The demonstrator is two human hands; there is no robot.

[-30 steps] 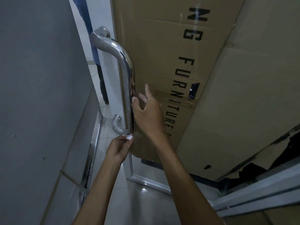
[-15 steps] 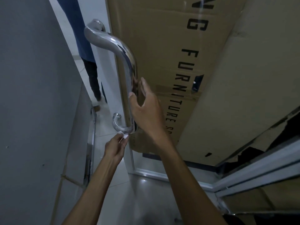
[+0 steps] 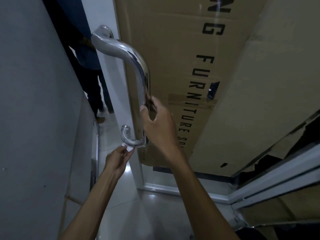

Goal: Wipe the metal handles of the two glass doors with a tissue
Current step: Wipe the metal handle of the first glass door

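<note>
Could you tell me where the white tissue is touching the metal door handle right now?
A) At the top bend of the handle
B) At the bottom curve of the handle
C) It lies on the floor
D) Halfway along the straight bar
B: the left hand pinches the tissue against the underside of the metal door handle at its bottom curve.

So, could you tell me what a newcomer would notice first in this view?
The big chrome door handle dominates the centre, with the right hand curled round its shaft. Below, the left hand pinches a white tissue against its lower bend. Behind stands a cardboard box printed "FURNITURE".
</note>
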